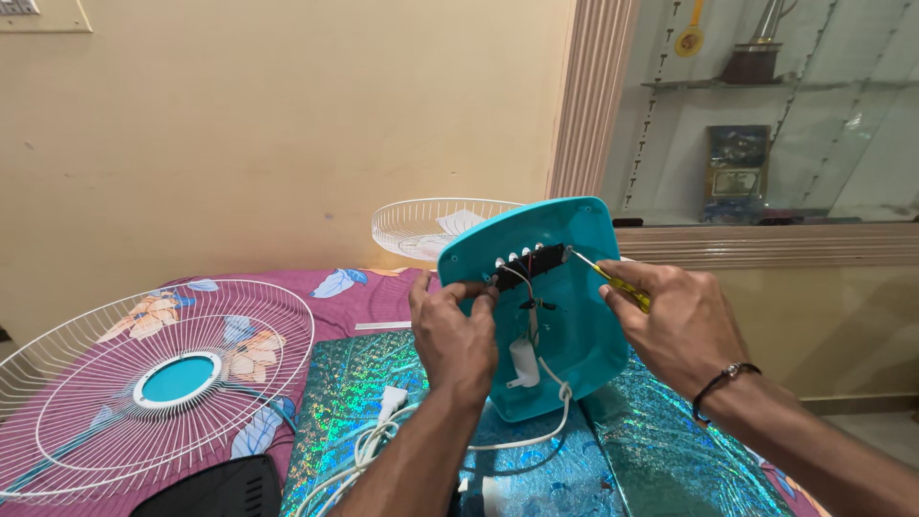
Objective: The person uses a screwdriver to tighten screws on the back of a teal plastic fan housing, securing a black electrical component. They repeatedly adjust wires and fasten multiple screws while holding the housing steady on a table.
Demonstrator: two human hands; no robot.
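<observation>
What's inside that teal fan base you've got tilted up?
Inside the teal base: a black switch strip, thin wires, a white part and the white cord. The left hand covers the strip's left end.

- You faced a plain cream wall [268,124].
- Ribbed wooden frame [589,96] edged a glass cabinet [814,115] on your right.
- Floral purple cloth [316,306] covered the table.

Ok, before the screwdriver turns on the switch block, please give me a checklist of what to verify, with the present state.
1. Left hand steadies the teal fan base: ok.
2. Screwdriver in right hand, tip at the black switch block: ok.
3. Tip seated in a screw: cannot tell.
4. White power cord unplugged: plug lies on the table, ok.
5. Wires clear of the tip: cannot tell.
</observation>
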